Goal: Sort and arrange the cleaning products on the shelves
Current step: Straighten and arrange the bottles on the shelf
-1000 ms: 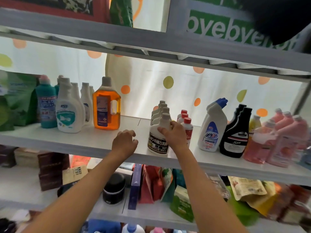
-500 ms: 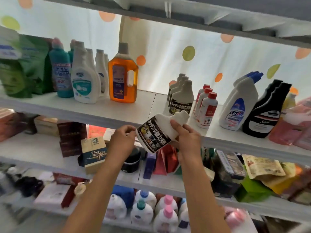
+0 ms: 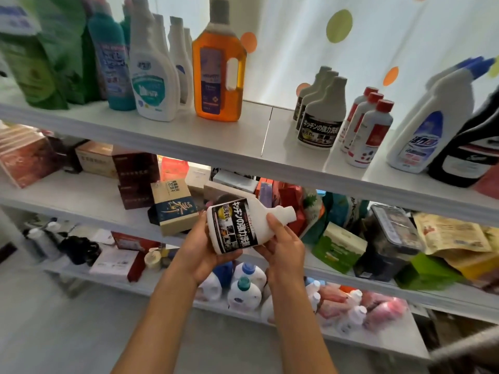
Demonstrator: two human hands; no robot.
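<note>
I cradle the white bottle (image 3: pixel 237 225) tilted, left hand (image 3: pixel 205 247) curled under its base, right hand (image 3: pixel 283 244) gripping its shoulder; checking its label; next, I judge, standing it beside its 3 matching bottles (image 3: pixel 320 114).

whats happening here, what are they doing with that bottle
A person is sorting cleaning products on shelves. Both hands hold one white bottle with a black label, tipped on its side in front of the middle shelf: the left hand cups its base, the right hand grips near the neck. Three matching bottles stand in a row on the upper shelf, between an orange bottle and red-capped bottles.
</note>
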